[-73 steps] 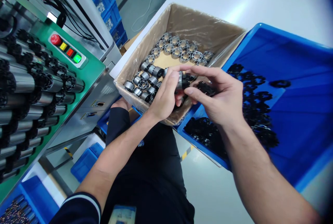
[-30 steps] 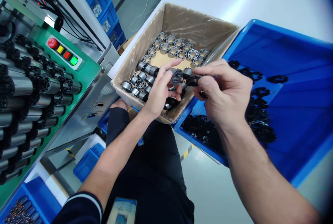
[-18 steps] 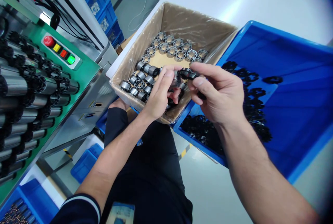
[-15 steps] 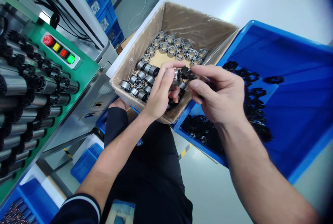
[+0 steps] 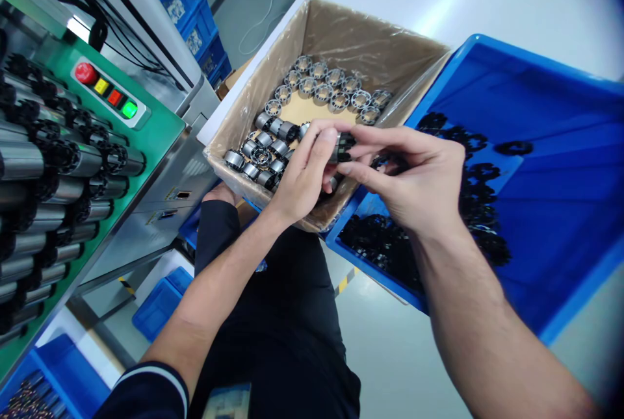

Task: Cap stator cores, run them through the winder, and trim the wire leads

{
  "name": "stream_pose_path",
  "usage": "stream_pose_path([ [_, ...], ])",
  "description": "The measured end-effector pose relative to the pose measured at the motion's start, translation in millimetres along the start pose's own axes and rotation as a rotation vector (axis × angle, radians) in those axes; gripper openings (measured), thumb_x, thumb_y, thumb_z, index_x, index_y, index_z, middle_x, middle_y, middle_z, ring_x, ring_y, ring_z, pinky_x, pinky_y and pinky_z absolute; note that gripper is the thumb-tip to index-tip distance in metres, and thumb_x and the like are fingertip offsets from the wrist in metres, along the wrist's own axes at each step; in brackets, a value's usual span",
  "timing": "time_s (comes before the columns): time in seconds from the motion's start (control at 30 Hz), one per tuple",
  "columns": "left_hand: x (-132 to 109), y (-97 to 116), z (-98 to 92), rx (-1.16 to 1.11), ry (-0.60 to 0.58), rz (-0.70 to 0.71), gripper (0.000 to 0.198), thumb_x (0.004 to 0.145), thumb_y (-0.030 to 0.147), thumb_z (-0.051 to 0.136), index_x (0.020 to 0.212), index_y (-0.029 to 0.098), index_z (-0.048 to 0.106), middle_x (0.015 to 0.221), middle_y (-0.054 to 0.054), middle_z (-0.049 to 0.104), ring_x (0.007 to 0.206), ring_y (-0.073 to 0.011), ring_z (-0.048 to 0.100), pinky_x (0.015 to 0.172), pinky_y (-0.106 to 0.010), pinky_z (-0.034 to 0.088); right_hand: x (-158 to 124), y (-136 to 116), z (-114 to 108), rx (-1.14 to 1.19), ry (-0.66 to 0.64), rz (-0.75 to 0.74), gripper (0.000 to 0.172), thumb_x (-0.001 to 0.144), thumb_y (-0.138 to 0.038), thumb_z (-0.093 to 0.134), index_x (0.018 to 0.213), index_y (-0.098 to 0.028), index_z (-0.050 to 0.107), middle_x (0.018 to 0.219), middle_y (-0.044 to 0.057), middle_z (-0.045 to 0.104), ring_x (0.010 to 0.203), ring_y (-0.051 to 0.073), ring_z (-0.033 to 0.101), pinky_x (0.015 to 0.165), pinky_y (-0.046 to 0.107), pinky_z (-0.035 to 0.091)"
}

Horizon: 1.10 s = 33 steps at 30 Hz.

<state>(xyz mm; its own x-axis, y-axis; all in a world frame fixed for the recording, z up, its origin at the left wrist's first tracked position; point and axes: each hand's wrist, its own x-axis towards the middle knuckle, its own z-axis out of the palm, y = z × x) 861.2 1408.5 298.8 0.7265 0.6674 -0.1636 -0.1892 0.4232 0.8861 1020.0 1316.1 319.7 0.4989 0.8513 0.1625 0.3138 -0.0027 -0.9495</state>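
My left hand (image 5: 305,175) is closed round a small metal cylinder part (image 5: 341,146) over the near edge of a plastic-lined cardboard box (image 5: 341,36). My right hand (image 5: 414,178) pinches a black plastic ring against the end of that same part, fingertips meeting my left thumb. More black rings sit tucked under my right fingers. The box holds several metal cylinder parts (image 5: 266,149), some lying in a cluster and some standing in a row (image 5: 331,84) at the back.
A blue bin (image 5: 536,165) with many black plastic rings (image 5: 482,204) sits to the right. A green machine panel (image 5: 104,91) with red, yellow and green buttons and rows of metal rollers (image 5: 49,172) stands left. Blue crates (image 5: 158,305) are on the floor below.
My right hand brought the black ring from beside the metal part onto its end. Both hands have closed together over the box edge.
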Motion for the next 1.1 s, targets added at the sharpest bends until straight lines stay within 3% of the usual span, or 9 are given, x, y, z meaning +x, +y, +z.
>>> stream_pose_path([
  [0.23,-0.6,0.6,3.1,-0.044,-0.058,-0.015,0.048,0.114,0.074,0.08,0.127,0.029,0.07,0.095,-0.001,0.063,0.076,-0.0138,0.055,0.065,-0.026,0.054,-5.3,-2.4,6.8,0.054,-0.048,0.077,0.036,0.084,-0.04,0.113,0.118,-0.039,0.099,0.092,-0.001,0.091,0.07,0.021,0.079,0.057,0.036,0.064],
  [0.37,2.9,4.2,-4.8,0.043,-0.12,0.044,0.044,0.116,0.066,0.078,0.128,0.026,0.064,0.102,-0.001,0.068,0.081,-0.0146,0.064,0.07,-0.027,0.061,8.4,8.6,-9.4,0.183,-0.041,0.114,0.049,0.073,-0.045,0.116,0.117,-0.035,0.097,0.087,-0.001,0.086,0.063,0.016,0.067,0.053,0.032,0.053],
  [0.47,6.0,16.5,-23.9,0.503,-0.045,0.145,0.03,0.118,0.051,0.074,0.131,0.025,0.065,0.12,-0.006,0.073,0.095,-0.0193,0.07,0.087,-0.036,0.065,28.4,32.0,-48.9,0.105,0.244,0.197,0.034,0.082,-0.044,0.1,0.108,-0.025,0.091,0.087,0.002,0.082,0.064,0.016,0.063,0.052,0.03,0.043],
  [0.53,6.0,29.8,-39.5,0.918,-0.022,0.179,0.023,0.122,0.043,0.066,0.133,0.023,0.067,0.127,-0.01,0.074,0.112,-0.0269,0.073,0.109,-0.047,0.064,36.7,50.7,-79.0,-0.261,0.313,0.309,0.025,0.089,-0.034,0.084,0.11,-0.021,0.087,0.093,0.006,0.082,0.074,0.018,0.067,0.064,0.034,0.052],
  [0.67,11.9,57.5,-66.1,1.387,-0.15,0.128,0.041,0.128,0.048,0.05,0.141,0.019,0.076,0.137,-0.018,0.069,0.14,-0.0398,0.067,0.132,-0.064,0.054,31.8,87.4,-109.2,-0.658,-0.011,0.584,0.02,0.084,-0.026,0.094,0.101,-0.023,0.085,0.098,0.007,0.085,0.088,0.023,0.072,0.1,0.045,0.062],
  [0.77,37.4,73.0,-75.8,1.429,-0.082,0.173,0.047,0.127,0.054,0.058,0.152,0.02,0.076,0.157,-0.018,0.066,0.152,-0.0392,0.064,0.14,-0.061,0.049,22.4,115.0,-99.9,-0.623,-0.174,0.698,0.052,0.071,-0.044,0.111,0.109,-0.025,0.081,0.09,0.004,0.081,0.083,0.026,0.073,0.096,0.048,0.067],
  [0.9,99.3,75.7,-72.6,1.531,0.076,0.069,0.038,0.12,0.036,0.067,0.151,0.017,0.077,0.154,-0.02,0.072,0.142,-0.0397,0.073,0.135,-0.06,0.054,15.5,146.4,-80.6,-0.653,-0.159,0.662,0.084,0.062,-0.057,0.114,0.128,-0.027,0.071,0.111,0.008,0.08,0.105,0.034,0.077,0.112,0.059,0.068],
  [1.0,145.6,63.1,-65.3,1.706,0.04,-0.033,0.042,0.11,0.017,0.067,0.149,0.021,0.082,0.156,-0.019,0.077,0.143,-0.0404,0.075,0.132,-0.06,0.057,13.0,163.0,-75.4,-0.673,-0.087,0.59,0.083,0.066,-0.062,0.11,0.127,-0.027,0.066,0.121,0.012,0.077,0.113,0.036,0.074,0.12,0.064,0.063],
  [1.1,176.3,47.3,-61.5,1.779,-0.03,-0.107,0.03,0.105,0.013,0.073,0.129,0.018,0.091,0.139,-0.021,0.084,0.141,-0.0439,0.078,0.126,-0.061,0.058,11.7,175.2,-74.4,-0.65,-0.024,0.525,0.072,0.071,-0.062,0.106,0.118,-0.026,0.065,0.12,0.012,0.072,0.112,0.035,0.069,0.119,0.064,0.061],
])
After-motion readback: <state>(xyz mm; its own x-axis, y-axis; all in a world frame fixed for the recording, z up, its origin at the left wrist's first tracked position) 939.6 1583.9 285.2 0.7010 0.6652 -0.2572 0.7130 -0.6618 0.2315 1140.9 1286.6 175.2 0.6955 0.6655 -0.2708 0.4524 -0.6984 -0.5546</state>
